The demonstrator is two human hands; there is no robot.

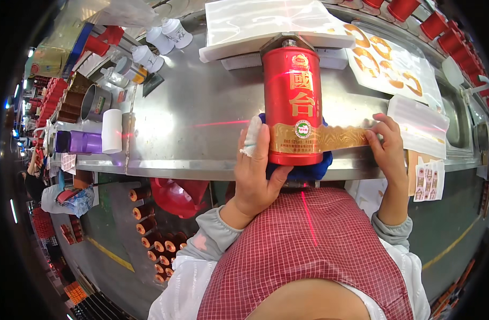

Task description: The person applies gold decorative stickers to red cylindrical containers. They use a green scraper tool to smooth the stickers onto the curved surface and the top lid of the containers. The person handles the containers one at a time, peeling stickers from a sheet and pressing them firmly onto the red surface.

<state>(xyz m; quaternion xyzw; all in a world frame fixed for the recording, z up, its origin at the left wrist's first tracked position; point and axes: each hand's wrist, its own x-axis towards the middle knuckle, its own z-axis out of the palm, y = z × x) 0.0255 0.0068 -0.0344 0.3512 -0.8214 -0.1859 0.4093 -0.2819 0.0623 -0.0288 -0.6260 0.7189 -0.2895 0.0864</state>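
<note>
Steel bench (201,106) spans the view, edge curving across the middle. White tray (244,26) sits at the far side, just behind the bottle top. Sheet of gold labels (388,58) lies right of the tray, on the bench. Red bottle (292,104) lies lengthwise at bench centre, cap pointing away toward the tray, base near the bench's front edge, resting on a blue cloth (308,172) that shows under its base end. Left hand (257,170) grips the bottle's lower left side: fingers wrapped up along it, thumb under the base on the cloth, a white bandage on one finger. Gold strip (338,137) is stuck across the bottle's lower band and runs off to the right. Right hand (387,146) is pinched on the strip's free end, fingers curled, holding it flat just above the bench. White roll (112,130) and purple cylinder (81,142) sit at bench left, touching each other. White-capped bottles (159,45) are grouped far left. Red caps (442,26) line the far right rim. Thin red laser line (217,124) runs across the bench into the bottle.
</note>
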